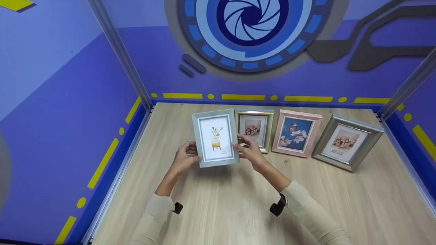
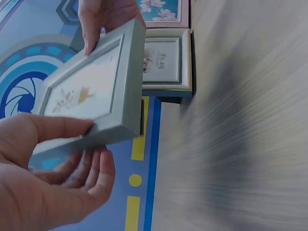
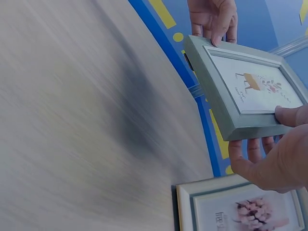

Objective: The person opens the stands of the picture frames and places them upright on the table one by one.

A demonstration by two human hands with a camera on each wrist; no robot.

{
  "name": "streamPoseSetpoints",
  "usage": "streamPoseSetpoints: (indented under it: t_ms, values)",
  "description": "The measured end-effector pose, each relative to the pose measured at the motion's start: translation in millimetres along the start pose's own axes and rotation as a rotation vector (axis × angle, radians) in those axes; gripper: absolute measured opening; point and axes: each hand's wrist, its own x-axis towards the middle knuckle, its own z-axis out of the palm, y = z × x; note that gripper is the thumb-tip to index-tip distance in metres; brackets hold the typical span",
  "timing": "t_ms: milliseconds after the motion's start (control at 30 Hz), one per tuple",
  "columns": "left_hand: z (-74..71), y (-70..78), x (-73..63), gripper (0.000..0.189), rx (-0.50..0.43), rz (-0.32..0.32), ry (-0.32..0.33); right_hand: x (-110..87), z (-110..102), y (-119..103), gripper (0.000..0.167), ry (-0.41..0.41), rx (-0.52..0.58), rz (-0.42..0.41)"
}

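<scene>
A pale grey-green picture frame (image 1: 218, 162) with a small plant print is held up off the table, its face tilted toward the head camera. My left hand (image 1: 185, 157) grips its lower left side, thumb on the front and fingers behind, as the left wrist view shows. On the opposite side my right hand (image 1: 251, 152) pinches the edge the same way, with the thumb (image 3: 288, 115) lying over the front border. Just behind and right of it stands a gold picture frame (image 1: 271, 131) with a pink flower print, partly covered by the held one.
Farther right stand a pink picture frame (image 1: 276, 146) with a blossom print and a silver picture frame (image 1: 369, 143), angled inward. The wood-grain table (image 1: 224, 211) is bounded by blue-purple panels (image 1: 136, 68) with metal corner posts (image 1: 119, 51).
</scene>
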Motion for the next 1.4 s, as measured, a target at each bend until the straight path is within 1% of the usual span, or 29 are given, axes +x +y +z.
streamPoseSetpoints:
  t_ms: [167, 267, 367, 467, 567, 667, 767, 833, 1000, 1067, 1233, 1400]
  values:
    - [0.9, 6.0, 3.4, 0.049, -0.053, 0.096, -0.085, -5.6, -16.5, -5.9, 0.048, 0.007, -0.023, -0.006]
    - [5.3, 9.9, 3.6, 0.048, -0.07, 0.171, -0.133, -6.4, -25.6, -5.7, 0.047, 0.016, 0.005, -0.003]
    - [13.9, 14.8, 3.2, 0.048, -0.065, 0.258, -0.164, -6.8, -33.8, -4.2, 0.046, 0.022, 0.044, 0.002]
    - [24.0, 22.2, 1.4, 0.05, -0.055, 0.326, -0.176, -9.4, -40.4, -4.1, 0.049, 0.024, 0.064, 0.003]
    - [34.3, 32.0, -0.3, 0.052, -0.049, 0.366, -0.196, -12.0, -45.9, -3.7, 0.051, 0.027, 0.085, -0.008]
    - [45.1, 41.9, -1.0, 0.053, -0.058, 0.394, -0.243, -14.0, -51.9, -3.0, 0.052, 0.028, 0.109, -0.014]
    - [56.7, 49.3, -0.9, 0.054, -0.075, 0.408, -0.298, -16.1, -58.2, -2.9, 0.054, 0.027, 0.143, -0.007]
    - [63.9, 53.1, -0.8, 0.054, -0.088, 0.406, -0.327, -17.4, -62.6, -2.8, 0.056, 0.028, 0.156, -0.003]
    - [80.5, 61.1, -0.7, 0.053, -0.11, 0.384, -0.369, -19.5, -71.7, -2.7, 0.057, 0.036, 0.169, 0.014]
    - [86.7, 64.7, -1.7, 0.053, -0.113, 0.386, -0.375, -19.7, -74.6, -2.2, 0.056, 0.034, 0.178, 0.021]
    - [101.4, 74.4, -7.2, 0.053, -0.103, 0.397, -0.363, -20.7, -80.5, -0.3, 0.055, 0.03, 0.213, 0.031]
    - [113.8, 84.0, -12.4, 0.052, -0.1, 0.38, -0.342, -21.9, -83.0, 1.0, 0.053, 0.017, 0.269, 0.034]
